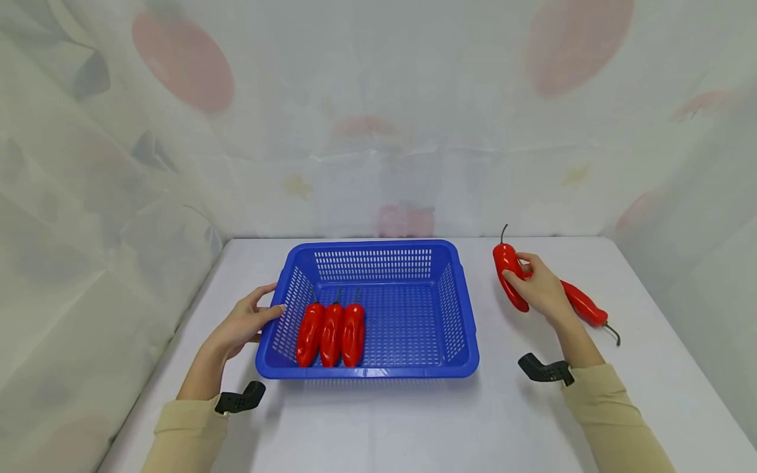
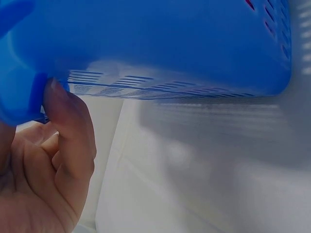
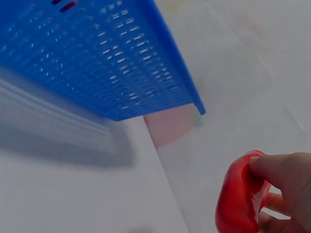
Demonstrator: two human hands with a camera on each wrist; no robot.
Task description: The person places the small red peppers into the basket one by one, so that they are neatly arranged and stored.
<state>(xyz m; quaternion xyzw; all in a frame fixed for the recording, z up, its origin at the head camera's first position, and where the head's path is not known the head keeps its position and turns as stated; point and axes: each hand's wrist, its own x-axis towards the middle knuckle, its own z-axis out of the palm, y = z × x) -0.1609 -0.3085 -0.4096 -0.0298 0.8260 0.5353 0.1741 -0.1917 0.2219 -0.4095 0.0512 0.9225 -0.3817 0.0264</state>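
- Basket [image 1: 402, 322]: blue, three red peppers [image 1: 332, 334] chilling in its left half
- left hand [image 1: 245, 322] pinching its left rim
- right hand [image 1: 539, 286] pinching a fourth pepper [image 1: 507, 266], right of basket
- fifth pepper [image 1: 582, 305] on table [image 1: 367, 433]

- The white desk [image 1: 378, 427] in front of me
- Beyond its far edge I see a pale backdrop [image 1: 473, 164] with 2 faint yellow prints [image 1: 298, 186]
- Past its left edge, creased sheeting [image 1: 71, 236] with grey prints [image 1: 91, 75]

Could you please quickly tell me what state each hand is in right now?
Left hand: closed, gripping the blue basket by its left rim.
Right hand: closed, holding a red pepper.
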